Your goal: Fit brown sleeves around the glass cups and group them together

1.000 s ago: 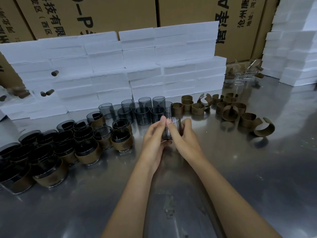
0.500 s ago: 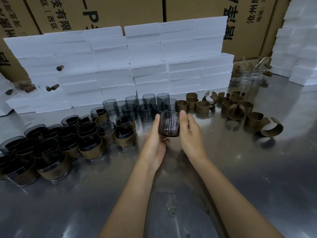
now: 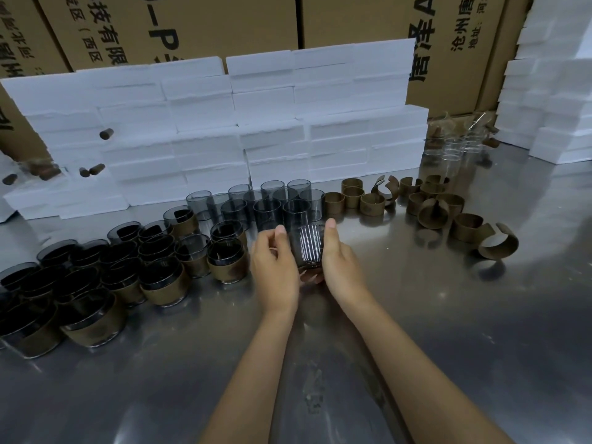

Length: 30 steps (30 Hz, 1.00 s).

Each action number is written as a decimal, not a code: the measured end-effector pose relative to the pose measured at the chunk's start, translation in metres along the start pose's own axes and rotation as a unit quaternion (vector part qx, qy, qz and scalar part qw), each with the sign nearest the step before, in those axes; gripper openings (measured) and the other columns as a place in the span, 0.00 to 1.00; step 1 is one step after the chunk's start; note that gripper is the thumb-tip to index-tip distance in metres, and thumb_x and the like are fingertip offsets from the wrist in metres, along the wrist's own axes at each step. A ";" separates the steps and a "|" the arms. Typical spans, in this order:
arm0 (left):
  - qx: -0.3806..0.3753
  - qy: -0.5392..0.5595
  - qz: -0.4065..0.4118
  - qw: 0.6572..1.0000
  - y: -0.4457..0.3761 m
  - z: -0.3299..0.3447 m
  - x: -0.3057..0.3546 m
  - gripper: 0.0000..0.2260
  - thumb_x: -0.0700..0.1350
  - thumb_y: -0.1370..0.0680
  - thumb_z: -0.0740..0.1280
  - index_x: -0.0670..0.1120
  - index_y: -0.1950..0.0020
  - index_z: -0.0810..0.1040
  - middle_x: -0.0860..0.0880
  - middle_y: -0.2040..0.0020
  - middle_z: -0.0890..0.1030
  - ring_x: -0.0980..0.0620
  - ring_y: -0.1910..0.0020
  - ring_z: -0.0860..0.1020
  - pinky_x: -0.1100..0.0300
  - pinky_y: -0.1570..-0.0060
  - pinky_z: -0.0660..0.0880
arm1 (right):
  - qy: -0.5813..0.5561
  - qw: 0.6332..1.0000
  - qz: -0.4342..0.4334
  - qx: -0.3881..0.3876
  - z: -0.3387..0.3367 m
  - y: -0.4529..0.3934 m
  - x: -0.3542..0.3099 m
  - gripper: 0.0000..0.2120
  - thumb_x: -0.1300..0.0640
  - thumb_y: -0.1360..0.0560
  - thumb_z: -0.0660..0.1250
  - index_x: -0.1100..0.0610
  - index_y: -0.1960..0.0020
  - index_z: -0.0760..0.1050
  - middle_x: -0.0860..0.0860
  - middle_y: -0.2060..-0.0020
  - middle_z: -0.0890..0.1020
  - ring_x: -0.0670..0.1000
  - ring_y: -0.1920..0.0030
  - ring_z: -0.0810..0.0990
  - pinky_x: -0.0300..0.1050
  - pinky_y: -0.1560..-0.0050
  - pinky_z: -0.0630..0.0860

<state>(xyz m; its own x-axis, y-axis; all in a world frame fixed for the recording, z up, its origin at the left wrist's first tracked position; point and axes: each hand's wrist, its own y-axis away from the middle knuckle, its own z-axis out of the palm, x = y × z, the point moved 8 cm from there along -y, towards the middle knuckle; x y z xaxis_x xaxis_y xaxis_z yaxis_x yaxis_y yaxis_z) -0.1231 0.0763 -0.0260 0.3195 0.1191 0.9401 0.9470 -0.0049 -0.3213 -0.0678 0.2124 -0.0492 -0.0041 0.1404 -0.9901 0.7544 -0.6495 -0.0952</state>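
**Bare cup held between both hands**

The left hand (image 3: 275, 267) and right hand (image 3: 342, 264) grasp a dark glass cup (image 3: 307, 246) from either side, at centre of the steel table (image 3: 448, 347). Each thumb stands up along the cup's wall, and the other fingers curl under its base. The cup is tilted, mouth away from the person, and wears no sleeve.

At 12 o'clock from the cup, just beyond it, stands a cluster of bare cups (image 3: 266, 203). At 9 o'clock, spreading toward 8, sits the group of sleeved cups (image 3: 160, 283), packed close, brown bands round their lower halves. At 2 o'clock lie loose sleeves (image 3: 432, 213), some closed rings, some sprung open, one open band (image 3: 498, 243) farthest out at 3.

Behind the bare cups rises a wall of foam blocks (image 3: 224, 129), with cartons (image 3: 224, 24) behind it. Clear glasses (image 3: 455, 149) stand at 1 o'clock, near a second foam stack (image 3: 557, 91)
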 end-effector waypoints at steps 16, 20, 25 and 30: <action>-0.061 0.169 -0.114 0.977 0.008 0.015 -0.001 0.12 0.55 0.15 0.60 0.52 0.50 0.79 0.57 0.57 0.82 0.60 0.56 0.79 0.65 0.54 0.74 | -0.078 0.997 -0.008 0.020 -0.003 0.004 -0.008 0.23 0.34 0.24 0.67 0.54 0.47 0.75 0.53 0.56 0.85 0.44 0.61 0.83 0.45 0.57 0.82; -0.131 0.153 -0.110 0.973 0.015 0.026 0.002 0.14 0.66 0.18 0.59 0.65 0.51 0.83 0.61 0.48 0.84 0.66 0.44 0.80 0.60 0.39 0.76 | -0.025 0.996 -0.003 -0.091 0.015 0.012 -0.006 0.39 0.21 0.32 0.60 0.48 0.33 0.76 0.45 0.43 0.85 0.40 0.44 0.83 0.40 0.43 0.80; -0.136 0.116 -0.124 0.976 0.011 0.025 -0.001 0.22 0.69 0.20 0.60 0.56 0.43 0.85 0.54 0.41 0.85 0.58 0.39 0.80 0.50 0.30 0.73 | 0.038 0.997 -0.051 -0.045 0.008 0.014 -0.014 0.31 0.29 0.20 0.48 0.48 0.45 0.81 0.45 0.53 0.85 0.42 0.49 0.82 0.38 0.49 0.75; -0.135 0.110 -0.146 0.974 0.012 0.026 -0.006 0.28 0.70 0.19 0.54 0.51 0.49 0.85 0.49 0.45 0.86 0.51 0.42 0.82 0.52 0.37 0.76 | 0.016 0.997 -0.047 0.052 -0.010 0.003 -0.009 0.25 0.47 0.13 0.52 0.59 0.54 0.82 0.54 0.61 0.85 0.57 0.54 0.84 0.52 0.49 0.80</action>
<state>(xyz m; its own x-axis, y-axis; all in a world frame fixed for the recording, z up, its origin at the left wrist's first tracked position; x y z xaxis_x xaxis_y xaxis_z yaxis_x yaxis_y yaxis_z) -0.1145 0.1016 -0.0385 0.0059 -0.0600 0.9982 0.9633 -0.2674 -0.0217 -0.0589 0.2171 -0.0392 -0.0487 0.2273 -0.9726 0.6801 -0.7056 -0.1990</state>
